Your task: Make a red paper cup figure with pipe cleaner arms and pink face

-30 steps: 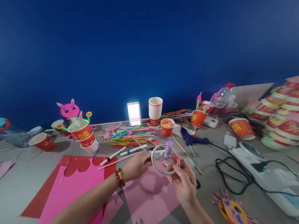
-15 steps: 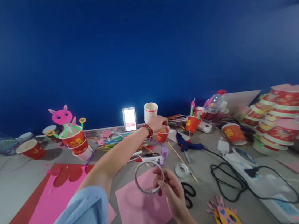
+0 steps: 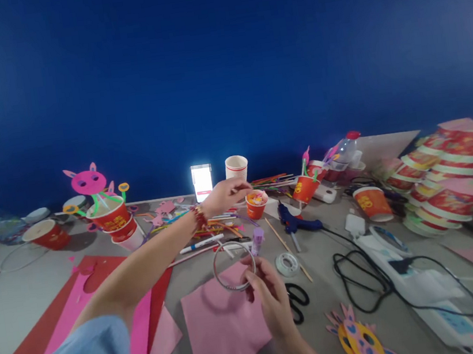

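My left hand (image 3: 227,195) reaches over the middle of the table, just left of a small red cup (image 3: 257,211) filled with colourful bits. Its fingers are bent and pressed together; anything between them is too small to make out. A thin grey ring (image 3: 219,281) is pinched in my right hand (image 3: 267,292) and held upright above a pink paper sheet (image 3: 225,323). Black-handled scissors (image 3: 299,302) and a clear tape roll (image 3: 287,264) lie to the right of that hand.
A blue glue gun (image 3: 297,221) and its looped cable lie right of centre, by a white power strip (image 3: 449,320). Stacked paper cups (image 3: 448,195) fill the right side. At left stands a cup with a pink animal face (image 3: 89,183). A white cup (image 3: 236,167) stands behind.
My left hand has drawn back leftward from the small red cup, uncovering its contents. My right hand still holds the ring in about the same place. The view has shifted slightly.
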`<control>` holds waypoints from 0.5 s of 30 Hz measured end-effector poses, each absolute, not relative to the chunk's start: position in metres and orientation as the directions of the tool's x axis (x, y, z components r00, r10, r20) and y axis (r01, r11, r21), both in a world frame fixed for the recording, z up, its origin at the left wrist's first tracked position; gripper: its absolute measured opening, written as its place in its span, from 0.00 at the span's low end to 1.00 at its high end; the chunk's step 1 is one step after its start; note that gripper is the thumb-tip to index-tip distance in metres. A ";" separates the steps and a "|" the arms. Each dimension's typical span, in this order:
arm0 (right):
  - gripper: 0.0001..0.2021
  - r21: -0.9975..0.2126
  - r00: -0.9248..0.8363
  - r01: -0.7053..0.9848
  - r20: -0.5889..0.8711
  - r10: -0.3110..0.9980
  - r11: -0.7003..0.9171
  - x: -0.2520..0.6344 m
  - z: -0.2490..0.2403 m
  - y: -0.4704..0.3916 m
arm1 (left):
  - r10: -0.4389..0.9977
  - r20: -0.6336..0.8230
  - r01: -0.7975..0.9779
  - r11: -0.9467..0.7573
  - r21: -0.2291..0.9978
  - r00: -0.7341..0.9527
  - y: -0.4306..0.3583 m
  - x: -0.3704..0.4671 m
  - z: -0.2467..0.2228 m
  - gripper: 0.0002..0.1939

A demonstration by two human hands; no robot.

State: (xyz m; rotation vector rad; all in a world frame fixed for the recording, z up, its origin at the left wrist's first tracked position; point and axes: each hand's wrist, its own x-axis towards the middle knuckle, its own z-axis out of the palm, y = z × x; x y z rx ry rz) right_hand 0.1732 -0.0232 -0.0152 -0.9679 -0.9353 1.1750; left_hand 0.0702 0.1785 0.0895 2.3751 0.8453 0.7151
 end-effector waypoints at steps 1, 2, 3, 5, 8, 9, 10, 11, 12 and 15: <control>0.15 -0.947 0.140 -0.305 0.061 0.988 0.101 0.173 -0.016 -0.023 | 0.700 0.296 0.412 -0.652 0.637 0.650 0.165 0.054 0.088 0.15; 0.16 -0.948 0.134 -0.308 0.046 0.990 0.085 0.172 -0.016 -0.022 | 0.714 0.278 0.416 -0.630 0.656 0.643 0.151 0.037 0.086 0.17; 0.16 -0.949 0.125 -0.307 0.035 0.992 0.073 0.172 -0.017 -0.022 | 0.722 0.254 0.421 -0.611 0.670 0.643 0.136 0.022 0.083 0.19; 0.17 -0.953 0.105 -0.298 0.026 0.994 0.057 0.170 -0.019 -0.023 | 0.717 0.187 0.432 -0.584 0.687 0.671 0.104 -0.004 0.073 0.15; 0.18 -0.967 0.017 -0.252 0.026 1.000 0.030 0.167 -0.022 -0.025 | 0.767 0.097 0.511 -0.511 0.691 0.634 0.064 -0.030 0.052 0.12; 0.17 -0.976 -0.030 -0.217 0.033 0.999 0.026 0.166 -0.022 -0.026 | 0.796 0.081 0.536 -0.475 0.698 0.600 0.056 -0.036 0.045 0.13; 0.16 -0.986 -0.078 -0.166 0.045 0.996 0.032 0.165 -0.023 -0.026 | 0.820 0.071 0.552 -0.443 0.707 0.568 0.050 -0.043 0.039 0.13; 0.15 -0.994 -0.124 -0.099 0.062 0.990 0.050 0.165 -0.022 -0.027 | 0.840 0.061 0.571 -0.419 0.706 0.540 0.047 -0.051 0.034 0.14; 0.14 -0.996 -0.160 -0.025 0.084 0.983 0.081 0.165 -0.022 -0.027 | 0.860 0.065 0.605 -0.408 0.684 0.506 0.046 -0.061 0.029 0.14; 0.13 -0.971 -0.223 0.165 0.135 0.965 0.174 0.166 -0.020 -0.027 | 0.928 0.190 0.828 -0.371 0.421 0.319 0.057 -0.096 0.024 0.15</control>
